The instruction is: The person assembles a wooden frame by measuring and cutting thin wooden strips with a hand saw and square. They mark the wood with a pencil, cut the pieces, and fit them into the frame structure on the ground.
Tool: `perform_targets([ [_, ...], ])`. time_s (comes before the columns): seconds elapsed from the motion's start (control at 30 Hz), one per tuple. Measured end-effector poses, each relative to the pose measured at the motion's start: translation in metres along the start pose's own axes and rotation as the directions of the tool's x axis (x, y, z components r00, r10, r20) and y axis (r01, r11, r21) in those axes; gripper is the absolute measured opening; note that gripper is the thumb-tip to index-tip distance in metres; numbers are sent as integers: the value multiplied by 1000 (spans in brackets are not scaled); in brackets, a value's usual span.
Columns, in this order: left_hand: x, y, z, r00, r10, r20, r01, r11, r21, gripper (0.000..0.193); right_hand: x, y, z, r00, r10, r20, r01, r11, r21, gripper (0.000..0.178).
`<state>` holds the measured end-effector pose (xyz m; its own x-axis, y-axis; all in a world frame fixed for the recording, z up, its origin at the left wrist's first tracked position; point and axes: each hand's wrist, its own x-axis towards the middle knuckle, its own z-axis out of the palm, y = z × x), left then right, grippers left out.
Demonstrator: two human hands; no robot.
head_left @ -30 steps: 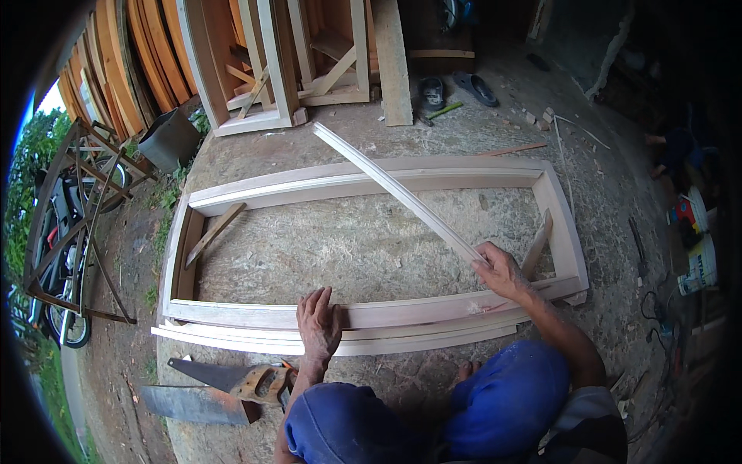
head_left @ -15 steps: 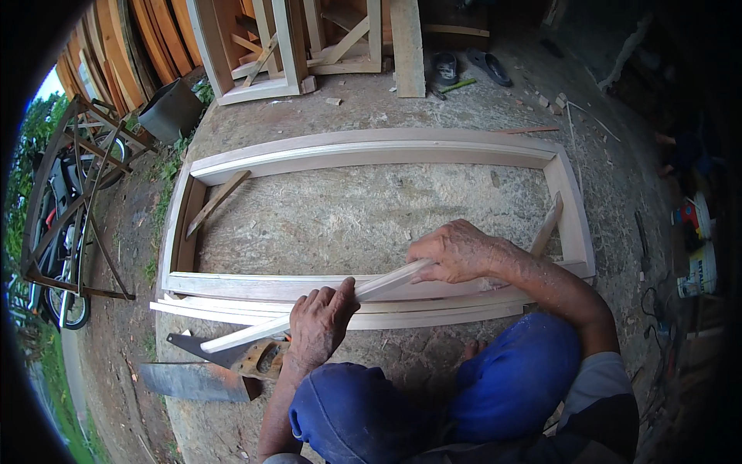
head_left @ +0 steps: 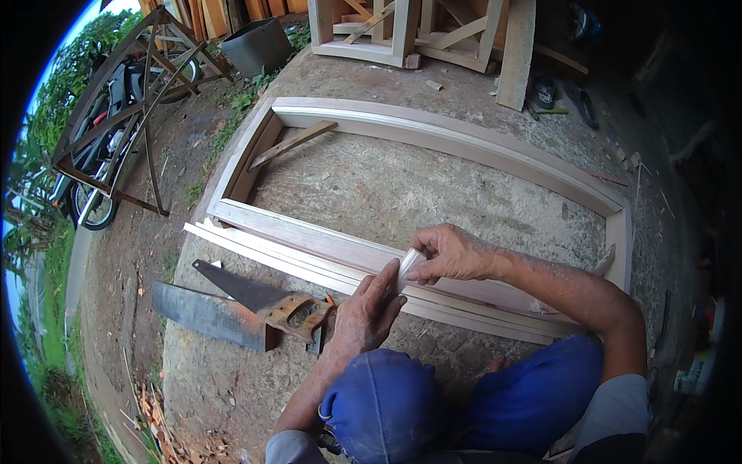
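Note:
Between my two hands is a pale wooden strip, seen nearly end-on, so most of its length is hidden. The thumb and fingers of my right hand pinch its upper end. My left hand wraps round it just below, fingers close together. Under and beyond my hands lies a large rectangular wooden frame on the ground. Along its near side rest several long pale strips. A handsaw with a wooden handle lies left of my left forearm.
Beside the saw is a dark curved sheet-like piece. Short braces cross the frame's corners. More wooden frames and a plank stand at the back. A motorbike is behind a metal rack at left.
The wooden strip has swung from lying slantwise across both hands to pointing nearly end-on. My hands have come closer together. The view has turned, uncovering the whole saw.

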<state>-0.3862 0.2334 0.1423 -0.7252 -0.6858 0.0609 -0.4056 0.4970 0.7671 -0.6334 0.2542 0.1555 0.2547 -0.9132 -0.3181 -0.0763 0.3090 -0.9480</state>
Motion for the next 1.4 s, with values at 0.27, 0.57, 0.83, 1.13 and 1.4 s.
perform_targets([
  [0.27, -65, -72, -45, 848, -527, -53, 426, 738, -523, 52, 46, -24, 24, 989, -80, 127, 150, 566, -810, 41],
  [0.57, -141, -132, -88, 720, -673, -170, 198, 434, -879, 44, 92, 57, 131, 917, 175, 359, 302, 285, -910, 29],
  [0.83, -143, -139, -76, 724, -677, -132, 160, 351, -923, 48, 110, 142, 183, 857, -198, 477, 507, 152, -848, 19],
  [1.13, -161, -158, -80, 650, -747, -141, 216, 360, -908, 42, 97, 149, 182, 641, -302, 706, 758, 100, -645, 24],
  [1.4, -166, -159, -73, 725, -679, -113, 78, 245, -966, 41, 127, 166, 249, 901, -99, 422, 433, 242, -868, 57],
])
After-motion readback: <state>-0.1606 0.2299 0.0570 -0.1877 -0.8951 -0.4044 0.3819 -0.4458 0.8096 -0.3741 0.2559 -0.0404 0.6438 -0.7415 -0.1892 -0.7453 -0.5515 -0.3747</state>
